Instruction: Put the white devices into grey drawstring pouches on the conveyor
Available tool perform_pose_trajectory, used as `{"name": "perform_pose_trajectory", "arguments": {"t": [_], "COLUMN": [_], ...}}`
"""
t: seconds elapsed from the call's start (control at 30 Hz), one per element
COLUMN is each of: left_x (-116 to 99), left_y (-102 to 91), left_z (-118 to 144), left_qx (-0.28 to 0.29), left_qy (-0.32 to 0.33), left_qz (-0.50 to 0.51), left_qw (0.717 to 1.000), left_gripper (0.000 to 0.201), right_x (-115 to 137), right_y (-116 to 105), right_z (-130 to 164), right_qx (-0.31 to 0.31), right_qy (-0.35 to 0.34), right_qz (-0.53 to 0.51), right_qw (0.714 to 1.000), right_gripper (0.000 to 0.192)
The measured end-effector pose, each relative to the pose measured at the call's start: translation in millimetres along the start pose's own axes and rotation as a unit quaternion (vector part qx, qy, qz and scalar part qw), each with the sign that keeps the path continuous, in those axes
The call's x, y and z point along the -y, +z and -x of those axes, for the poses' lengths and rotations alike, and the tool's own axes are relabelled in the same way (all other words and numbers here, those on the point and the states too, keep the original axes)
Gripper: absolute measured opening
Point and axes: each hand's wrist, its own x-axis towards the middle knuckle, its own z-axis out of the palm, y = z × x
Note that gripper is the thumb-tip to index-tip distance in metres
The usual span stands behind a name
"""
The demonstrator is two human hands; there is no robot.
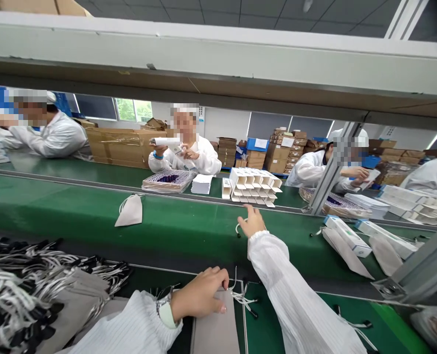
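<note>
My left hand [200, 293] rests on a grey drawstring pouch [216, 327] at the near table edge, fingers curled over its top near the white cords [240, 295]. My right hand [252, 221] reaches out over the green conveyor belt [74, 216], fingers spread, with a thin white cord [237, 228] just beside it. Whether it grips that cord is unclear. Another grey pouch [130, 210] lies on the belt to the left.
A heap of pouches with cords [37, 280] lies at my left. White cartons [253, 185], a tray of purple items [167, 180] and stacked cards [202, 184] sit across the belt. Boxes and pouches [351, 241] lie at right. Several people in white coats work opposite. A metal frame post [329, 169] stands right.
</note>
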Motion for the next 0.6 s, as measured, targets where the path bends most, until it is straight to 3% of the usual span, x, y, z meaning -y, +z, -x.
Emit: {"name": "perform_pose_trajectory", "arguments": {"t": [0.1,0.2,0.33,0.5,0.6], "left_x": [4.9,7.8,11.5,16.6,17.5], "left_y": [1.6,0.9,-1.8,0.4,3.3], "left_z": [-3.1,-5.0,-8.2,-10.9,-11.4], "left_qx": [-0.002,0.006,0.007,0.004,-0.047], "left_qy": [-0.025,-0.030,0.027,0.057,0.037], "left_qz": [0.010,-0.004,-0.003,-0.009,-0.053], "left_qw": [1.000,1.000,1.000,0.998,0.997], "left_gripper": [0.039,0.041,0.040,0.038,0.034], "right_x": [20.6,29.2,20.4,4.5,3.4], "right_y": [4.0,18.9,34.9,17.1,6.1], "right_z": [15.9,41.3,80.4,95.0,94.2], "right_qx": [0.056,0.113,0.098,0.140,0.129], "right_qy": [-0.080,-0.135,-0.192,-0.252,-0.277], "right_qz": [-0.058,-0.016,0.015,0.011,0.007], "right_qw": [0.994,0.984,0.976,0.957,0.952], "right_gripper": [0.044,0.042,0.034,0.028,0.017]}}
